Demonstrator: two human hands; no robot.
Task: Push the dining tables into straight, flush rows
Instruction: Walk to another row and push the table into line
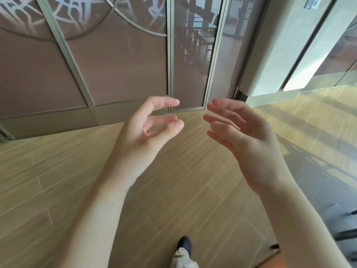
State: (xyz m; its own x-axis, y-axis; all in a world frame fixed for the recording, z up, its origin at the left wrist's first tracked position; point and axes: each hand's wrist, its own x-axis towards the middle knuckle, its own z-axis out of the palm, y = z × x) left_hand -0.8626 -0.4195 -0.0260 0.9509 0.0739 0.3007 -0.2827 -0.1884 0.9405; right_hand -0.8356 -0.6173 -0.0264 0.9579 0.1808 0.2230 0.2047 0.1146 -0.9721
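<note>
Left hand [146, 130] and right hand [241, 130]: raised over floor [77, 180], fingers loosely spread, holding nothing. No desk within reach; furniture dimly visible through glass panel [195, 35], 12 o'clock. Progress: cannot judge.

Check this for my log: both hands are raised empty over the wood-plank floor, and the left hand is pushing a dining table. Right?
Not quite. In the head view the left hand touches nothing; no table is within reach. Both it and the right hand are raised empty over the wood-plank floor.
</note>
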